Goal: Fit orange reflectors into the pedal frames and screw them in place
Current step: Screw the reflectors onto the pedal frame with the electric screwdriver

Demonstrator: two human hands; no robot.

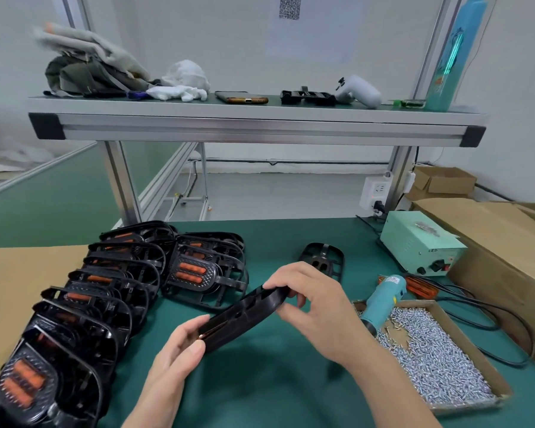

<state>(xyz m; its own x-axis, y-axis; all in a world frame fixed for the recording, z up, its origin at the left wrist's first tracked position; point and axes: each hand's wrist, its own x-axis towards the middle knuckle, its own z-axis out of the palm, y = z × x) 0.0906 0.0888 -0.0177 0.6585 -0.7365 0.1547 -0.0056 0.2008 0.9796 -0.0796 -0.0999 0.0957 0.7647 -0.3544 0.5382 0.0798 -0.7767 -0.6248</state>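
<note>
Edgewise, pedal frame pinched between both hands' fingers.

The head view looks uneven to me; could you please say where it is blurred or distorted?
In the head view, the nearest pedal frames at lower left are smeared; the shelf posts splay from wide-angle distortion; the held pedal frame is fairly sharp; lighting is soft.
</note>
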